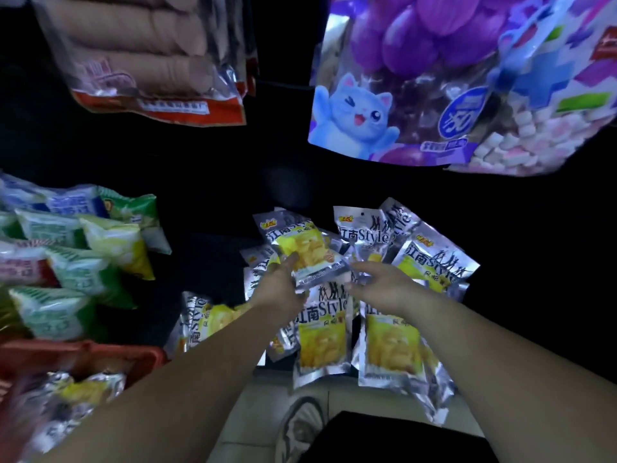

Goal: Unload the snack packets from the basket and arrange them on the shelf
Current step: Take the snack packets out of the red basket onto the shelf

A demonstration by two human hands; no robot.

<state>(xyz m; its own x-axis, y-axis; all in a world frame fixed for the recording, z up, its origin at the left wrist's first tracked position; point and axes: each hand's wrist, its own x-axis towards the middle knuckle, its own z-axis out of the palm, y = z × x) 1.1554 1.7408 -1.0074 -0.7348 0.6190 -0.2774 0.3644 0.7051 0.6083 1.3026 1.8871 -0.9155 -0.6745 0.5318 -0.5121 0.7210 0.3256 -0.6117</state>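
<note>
Several silver snack packets with yellow fronts lie spread on the dark shelf (213,248), among them one at the back right (430,262) and two near the front edge (390,349). My left hand (278,285) and my right hand (384,284) both grip one silver packet (305,248), the left at its lower left edge, the right at its lower right corner. The packet is tilted above the pile. At the lower left the red basket (83,357) holds more silver packets (76,396), blurred.
Green, white and blue snack bags (83,248) are stacked on the shelf to the left. A red-trimmed packet (150,61) and a purple bag with a blue cat (400,95) hang above. A pale floor (253,422) shows below.
</note>
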